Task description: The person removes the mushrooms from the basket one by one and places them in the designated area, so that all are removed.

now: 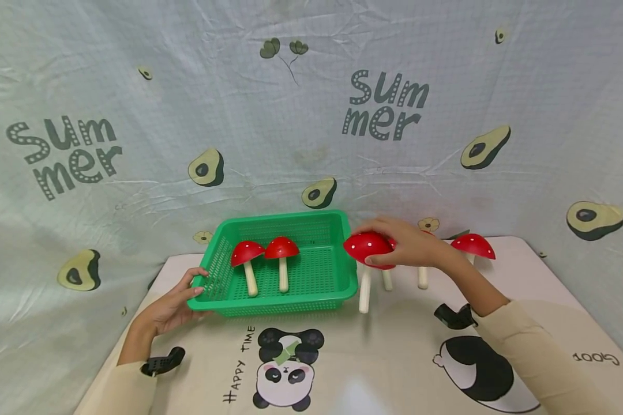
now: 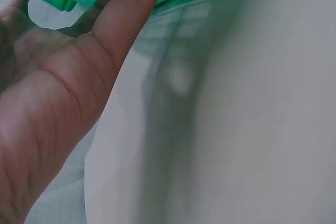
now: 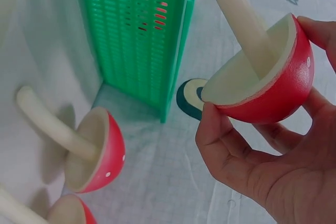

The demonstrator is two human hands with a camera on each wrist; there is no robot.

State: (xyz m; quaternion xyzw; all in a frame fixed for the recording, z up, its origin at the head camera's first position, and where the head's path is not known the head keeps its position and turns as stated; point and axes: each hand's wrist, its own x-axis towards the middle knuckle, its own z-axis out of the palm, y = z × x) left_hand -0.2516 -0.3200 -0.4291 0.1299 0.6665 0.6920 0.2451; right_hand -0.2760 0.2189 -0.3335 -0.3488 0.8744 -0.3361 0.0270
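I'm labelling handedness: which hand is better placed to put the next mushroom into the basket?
Right hand, probably: it holds a red-capped mushroom beside the green basket, which the left hand grips.

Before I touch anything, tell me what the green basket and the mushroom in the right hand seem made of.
Green basket: likely molded plastic, slightly shiny, with evenly perforated walls.
Mushroom in the right hand: perhaps painted wood; the cap has a soft-gloss red coat ending at a pale edge, and the stem looks smooth and cream. Plastic or resin remains possible.

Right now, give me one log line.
left grip: holds green basket; right grip: holds red mushroom by cap; basket: two mushrooms inside
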